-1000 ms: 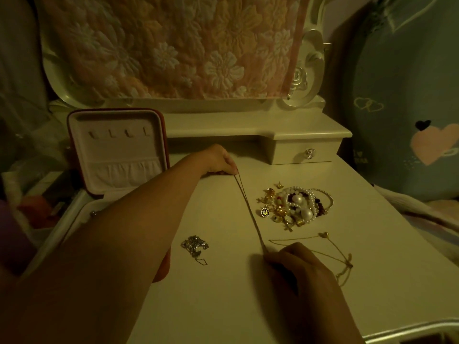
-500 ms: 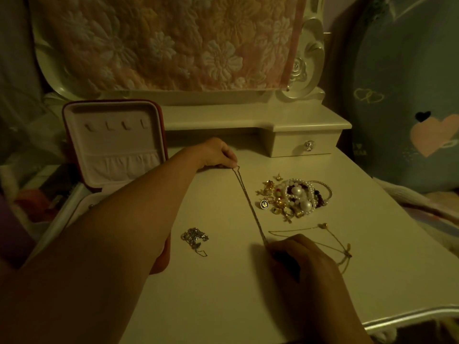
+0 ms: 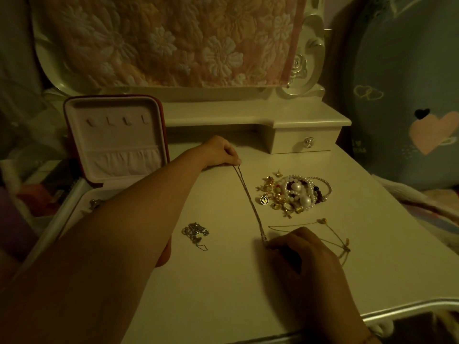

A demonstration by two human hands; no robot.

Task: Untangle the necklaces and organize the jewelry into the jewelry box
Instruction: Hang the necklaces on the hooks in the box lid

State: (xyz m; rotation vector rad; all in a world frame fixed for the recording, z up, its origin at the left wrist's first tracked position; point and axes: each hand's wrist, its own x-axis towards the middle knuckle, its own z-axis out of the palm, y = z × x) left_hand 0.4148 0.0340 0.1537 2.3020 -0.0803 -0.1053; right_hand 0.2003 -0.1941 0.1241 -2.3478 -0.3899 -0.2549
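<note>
A thin chain necklace (image 3: 249, 202) lies stretched straight across the white dressing table. My left hand (image 3: 219, 152) pinches its far end and my right hand (image 3: 301, 254) pinches its near end. A gold necklace with a small heart pendant (image 3: 323, 221) lies loose just right of my right hand. A small tangled silver chain (image 3: 195, 232) sits left of the stretched chain. A heap of pearl bracelets, beads and gold earrings (image 3: 295, 192) lies to the right. The red jewelry box (image 3: 114, 137) stands open at the left, its base mostly hidden by my left forearm.
A small drawer with a crystal knob (image 3: 308, 142) sits at the table's back under a mirror frame draped with a floral cloth (image 3: 173, 38). A blue pillow with hearts (image 3: 409, 95) leans at the right. The table's front edge (image 3: 407, 311) runs near my right wrist.
The view shifted slightly. Both hands keep hold of the chain's ends, with the chain still stretched between them.
</note>
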